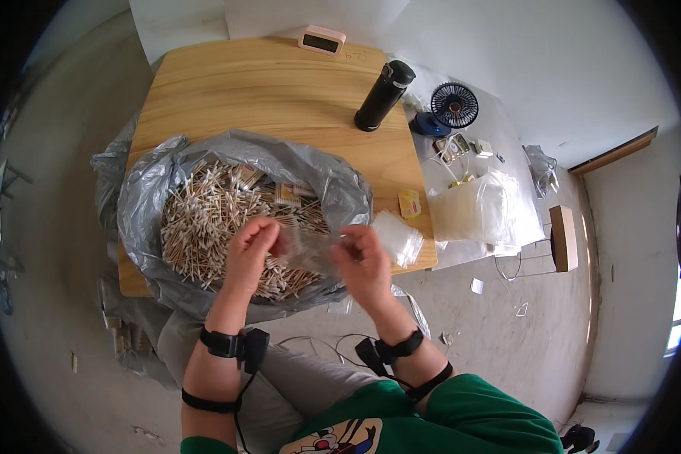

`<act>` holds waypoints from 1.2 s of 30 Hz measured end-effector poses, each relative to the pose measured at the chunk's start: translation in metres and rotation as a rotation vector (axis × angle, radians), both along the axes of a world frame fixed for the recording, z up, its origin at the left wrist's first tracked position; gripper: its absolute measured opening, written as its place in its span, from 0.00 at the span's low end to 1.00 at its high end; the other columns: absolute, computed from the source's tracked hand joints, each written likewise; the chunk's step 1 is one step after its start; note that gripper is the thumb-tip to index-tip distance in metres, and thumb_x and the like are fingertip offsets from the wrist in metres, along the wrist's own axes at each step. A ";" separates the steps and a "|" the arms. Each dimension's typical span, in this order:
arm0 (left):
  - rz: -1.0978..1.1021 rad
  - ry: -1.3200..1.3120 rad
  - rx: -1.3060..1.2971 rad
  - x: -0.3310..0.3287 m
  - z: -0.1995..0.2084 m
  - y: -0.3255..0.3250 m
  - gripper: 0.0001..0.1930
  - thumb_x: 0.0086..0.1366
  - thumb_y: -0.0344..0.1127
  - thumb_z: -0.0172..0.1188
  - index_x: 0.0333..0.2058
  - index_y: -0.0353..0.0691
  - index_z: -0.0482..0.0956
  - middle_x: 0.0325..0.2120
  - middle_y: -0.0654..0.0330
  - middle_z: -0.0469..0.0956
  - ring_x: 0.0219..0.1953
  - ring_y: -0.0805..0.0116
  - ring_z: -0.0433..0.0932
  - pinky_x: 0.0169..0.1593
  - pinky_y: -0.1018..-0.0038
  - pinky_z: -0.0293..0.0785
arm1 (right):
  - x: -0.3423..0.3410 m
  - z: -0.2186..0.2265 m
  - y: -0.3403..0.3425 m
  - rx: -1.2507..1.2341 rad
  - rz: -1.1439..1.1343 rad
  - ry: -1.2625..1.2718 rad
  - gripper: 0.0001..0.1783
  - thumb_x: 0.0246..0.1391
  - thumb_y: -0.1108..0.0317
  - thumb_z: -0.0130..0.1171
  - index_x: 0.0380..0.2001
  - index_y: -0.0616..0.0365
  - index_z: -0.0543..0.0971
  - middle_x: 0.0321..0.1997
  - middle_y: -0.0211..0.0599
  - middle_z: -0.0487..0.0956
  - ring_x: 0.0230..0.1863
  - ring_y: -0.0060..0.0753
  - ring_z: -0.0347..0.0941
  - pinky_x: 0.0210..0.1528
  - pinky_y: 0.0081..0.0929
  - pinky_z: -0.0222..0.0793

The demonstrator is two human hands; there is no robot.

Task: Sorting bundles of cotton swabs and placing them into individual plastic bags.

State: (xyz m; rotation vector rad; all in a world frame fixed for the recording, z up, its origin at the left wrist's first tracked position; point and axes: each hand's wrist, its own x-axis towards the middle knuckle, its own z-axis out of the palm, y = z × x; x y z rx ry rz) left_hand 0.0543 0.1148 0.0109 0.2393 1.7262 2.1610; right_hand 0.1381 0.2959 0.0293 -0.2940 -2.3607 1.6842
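A small clear plastic bag (310, 251) is stretched between my two hands, above a heap of cotton swabs (204, 219). My left hand (255, 246) pinches its left side, and my right hand (363, 261) grips its right side, the fingertips a little blurred. Whether anything is inside the bag I cannot tell. The loose swabs fill a large grey plastic sack (144, 197) with its mouth rolled open on the table. Several packed swab bundles (287, 194) lie on the heap's far side. Right of my right hand is a stack of clear bags (398, 237).
On the wooden table (257, 83) stand a black flask (384, 96) and a pink digital clock (322, 40); a yellow card (409, 203) lies near its right edge. The side table holds a dark fan (454, 106) and a big translucent bag (480, 208). A cardboard box (563, 238) is farther right.
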 end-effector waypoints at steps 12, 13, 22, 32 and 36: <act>0.278 -0.056 -0.005 -0.021 -0.011 -0.028 0.07 0.65 0.36 0.53 0.33 0.38 0.73 0.23 0.62 0.76 0.20 0.78 0.72 0.27 0.83 0.68 | 0.023 -0.037 0.134 0.489 -0.500 -0.406 0.16 0.46 0.71 0.60 0.40 0.61 0.71 0.31 0.37 0.76 0.31 0.33 0.73 0.36 0.30 0.69; 0.280 -0.054 -0.006 -0.020 -0.013 -0.029 0.07 0.65 0.36 0.53 0.33 0.38 0.73 0.23 0.62 0.76 0.20 0.78 0.72 0.27 0.83 0.68 | 0.024 -0.037 0.129 0.487 -0.498 -0.404 0.16 0.46 0.71 0.60 0.40 0.61 0.71 0.31 0.37 0.76 0.31 0.33 0.73 0.36 0.30 0.69; 0.080 0.863 -0.750 -0.013 -0.011 -0.012 0.11 0.55 0.31 0.59 0.39 0.37 0.76 0.40 0.55 0.75 0.43 0.57 0.75 0.46 0.63 0.72 | 0.014 -0.063 0.094 1.261 0.100 -0.245 0.30 0.49 0.66 0.51 0.59 0.52 0.64 0.66 0.43 0.56 0.68 0.46 0.47 0.66 0.51 0.40; -0.214 0.956 -1.094 0.005 -0.054 0.000 0.34 0.55 0.58 0.56 0.58 0.50 0.64 0.61 0.58 0.57 0.65 0.56 0.49 0.65 0.54 0.45 | 0.001 -0.068 0.096 1.183 0.060 -0.281 0.24 0.49 0.70 0.50 0.53 0.59 0.69 0.66 0.43 0.55 0.68 0.45 0.47 0.67 0.46 0.42; -0.237 0.907 -1.227 0.005 -0.051 -0.013 0.30 0.60 0.51 0.53 0.59 0.52 0.61 0.62 0.60 0.56 0.66 0.58 0.48 0.66 0.55 0.42 | -0.003 0.010 0.050 0.961 -0.257 0.238 0.12 0.46 0.82 0.52 0.37 0.61 0.75 0.35 0.43 0.76 0.42 0.46 0.70 0.44 0.40 0.65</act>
